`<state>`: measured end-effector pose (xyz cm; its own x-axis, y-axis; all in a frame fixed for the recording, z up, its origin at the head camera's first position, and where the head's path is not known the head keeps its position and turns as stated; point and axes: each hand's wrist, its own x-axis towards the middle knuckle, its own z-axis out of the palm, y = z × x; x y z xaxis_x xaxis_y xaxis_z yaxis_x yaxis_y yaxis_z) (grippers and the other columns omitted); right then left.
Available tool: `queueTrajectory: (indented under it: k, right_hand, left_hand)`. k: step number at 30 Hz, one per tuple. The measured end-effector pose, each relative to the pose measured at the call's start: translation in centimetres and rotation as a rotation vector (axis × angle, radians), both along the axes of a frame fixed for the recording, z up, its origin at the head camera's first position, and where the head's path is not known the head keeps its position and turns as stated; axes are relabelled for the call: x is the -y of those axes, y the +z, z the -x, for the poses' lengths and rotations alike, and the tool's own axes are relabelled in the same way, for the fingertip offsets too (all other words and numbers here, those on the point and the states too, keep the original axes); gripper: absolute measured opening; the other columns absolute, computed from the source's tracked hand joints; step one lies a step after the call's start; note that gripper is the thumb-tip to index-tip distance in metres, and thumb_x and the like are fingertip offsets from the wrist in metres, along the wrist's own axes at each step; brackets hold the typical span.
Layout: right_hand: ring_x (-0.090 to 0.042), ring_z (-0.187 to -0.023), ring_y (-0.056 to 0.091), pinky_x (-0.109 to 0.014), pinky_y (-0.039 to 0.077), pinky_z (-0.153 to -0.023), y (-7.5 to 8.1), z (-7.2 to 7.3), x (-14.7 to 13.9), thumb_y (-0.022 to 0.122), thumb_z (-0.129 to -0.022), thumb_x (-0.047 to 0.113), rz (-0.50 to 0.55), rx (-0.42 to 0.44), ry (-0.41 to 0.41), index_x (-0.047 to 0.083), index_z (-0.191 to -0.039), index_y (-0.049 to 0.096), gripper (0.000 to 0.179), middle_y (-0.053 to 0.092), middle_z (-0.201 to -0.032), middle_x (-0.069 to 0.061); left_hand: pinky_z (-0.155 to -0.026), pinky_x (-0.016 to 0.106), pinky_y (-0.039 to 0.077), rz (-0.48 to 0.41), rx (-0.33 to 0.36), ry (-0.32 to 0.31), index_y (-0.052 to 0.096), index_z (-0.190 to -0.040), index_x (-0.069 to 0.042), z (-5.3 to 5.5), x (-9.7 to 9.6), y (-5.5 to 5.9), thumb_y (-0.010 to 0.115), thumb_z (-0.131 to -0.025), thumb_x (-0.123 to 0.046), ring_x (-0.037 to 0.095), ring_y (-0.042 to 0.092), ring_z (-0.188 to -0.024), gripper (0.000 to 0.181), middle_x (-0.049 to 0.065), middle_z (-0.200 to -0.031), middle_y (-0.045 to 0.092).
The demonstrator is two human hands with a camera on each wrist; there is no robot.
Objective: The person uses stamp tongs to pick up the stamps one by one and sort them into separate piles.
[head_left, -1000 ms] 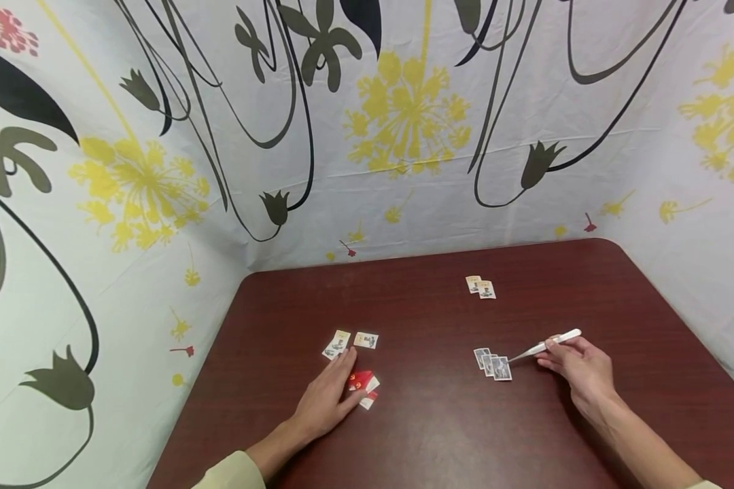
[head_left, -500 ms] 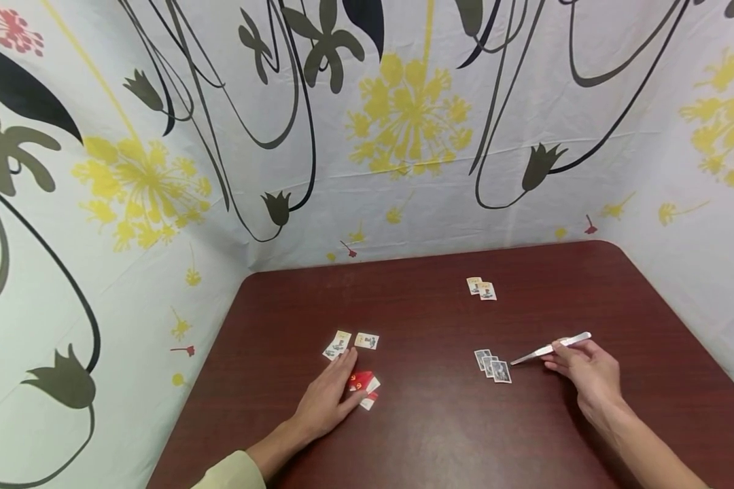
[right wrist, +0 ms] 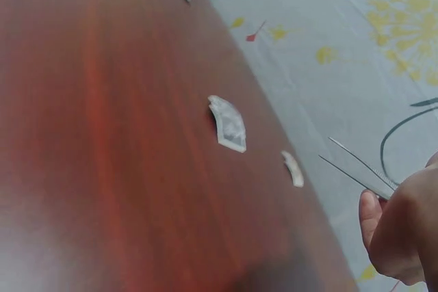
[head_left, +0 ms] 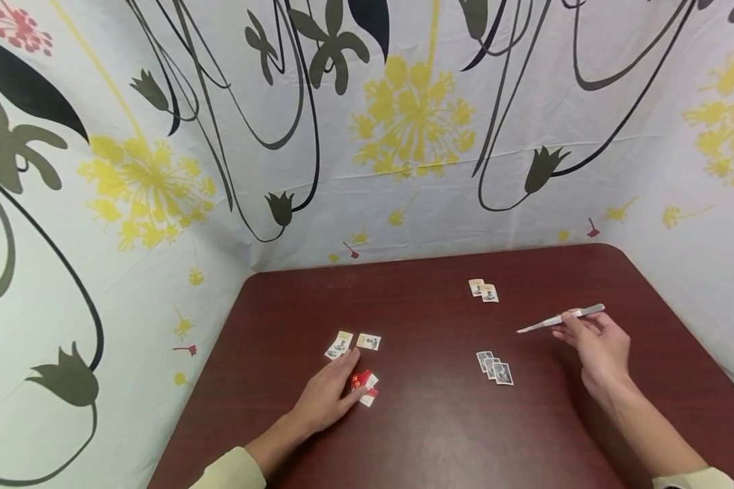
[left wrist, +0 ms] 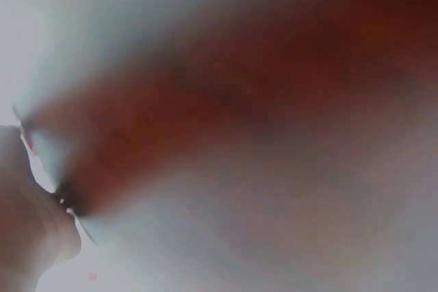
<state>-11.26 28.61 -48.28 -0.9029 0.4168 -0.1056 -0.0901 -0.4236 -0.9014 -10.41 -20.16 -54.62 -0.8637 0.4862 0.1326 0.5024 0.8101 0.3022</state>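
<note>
Silver tweezers [head_left: 561,318] are pinched in my right hand [head_left: 601,350], above the right side of the table. Their tips stand apart with nothing between them in the right wrist view. Below and left of the tips, several grey-white stamps [head_left: 495,369] lie overlapped in a slanting row. My left hand [head_left: 325,395] lies flat on the table with fingers straight. Its fingertips are beside yellow-and-white stamps [head_left: 339,345] and one more such stamp [head_left: 369,341]. The thumb overlaps red-and-white stamps [head_left: 367,386], partly hiding them. The left wrist view is mostly blurred.
Two yellow-and-white stamps [head_left: 484,291] overlap toward the back of the dark red table [head_left: 416,448]. A white cloth [head_left: 336,224] with printed flowers hangs behind the table and along both sides.
My right hand has lifted the tweezers away from the grey-white stamps, back and to the right. The left hand has stayed in place. The stamps lie as before.
</note>
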Motion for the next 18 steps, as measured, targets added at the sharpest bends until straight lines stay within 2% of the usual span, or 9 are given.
queueTrajectory:
  k: [7,18]
  right_hand:
    - [-0.012,-0.073,0.077,-0.028,0.064,-0.070,1.5,2.0,2.4,0.075,-0.097,0.001,0.002,-0.034,0.022,0.006,-0.102,0.068,0.010,0.078,-0.088,-0.001]
    - [-0.009,-0.073,0.075,-0.026,0.063,-0.072,1.9,4.9,7.9,0.066,-0.102,-0.003,-0.094,0.011,0.081,-0.004,-0.111,0.059,0.011,0.077,-0.084,0.004]
  left_hand:
    - [-0.115,0.051,0.046,0.038,-0.052,-0.029,0.046,-0.162,-0.010,0.9,0.3,0.9,0.066,-0.104,-0.046,0.030,0.051,-0.146,0.071,0.013,-0.159,0.053]
    - [-0.117,0.051,0.044,0.050,-0.070,-0.059,0.042,-0.163,-0.007,1.8,-0.3,1.2,0.066,-0.103,-0.051,0.031,0.047,-0.149,0.078,0.011,-0.164,0.048]
